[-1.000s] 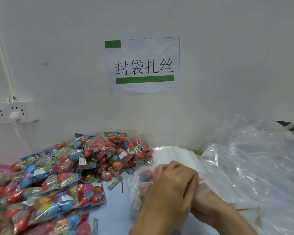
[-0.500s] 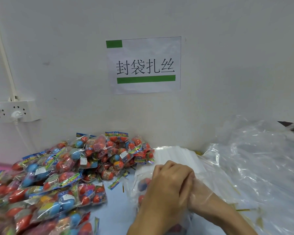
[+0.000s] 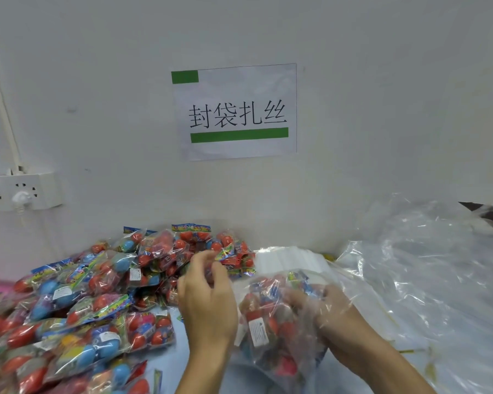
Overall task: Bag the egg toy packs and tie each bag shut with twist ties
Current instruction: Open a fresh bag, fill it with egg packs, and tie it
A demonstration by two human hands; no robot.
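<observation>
A clear bag point(image 3: 271, 334) with egg toy packs inside lies in front of me at lower centre. My right hand point(image 3: 329, 304) is under the bag's film and grips the bag with its packs. My left hand point(image 3: 208, 300) is off the bag, to its left, at the edge of the pile of egg toy packs point(image 3: 77, 302). Its fingers are loosely curled, with nothing plainly held. The pile of red and blue eggs in printed wrappers covers the left of the table, back to the wall.
A flat stack of empty clear bags point(image 3: 292, 258) lies behind the hands. Crumpled clear plastic point(image 3: 427, 280) fills the right side, with thin yellow twist ties point(image 3: 406, 351) on it. A wall socket point(image 3: 20, 191) and a paper sign point(image 3: 236, 112) are on the wall.
My left hand has come off the bag and moved left and up towards the pile. The bag with its packs now shows, held by my right hand alone.
</observation>
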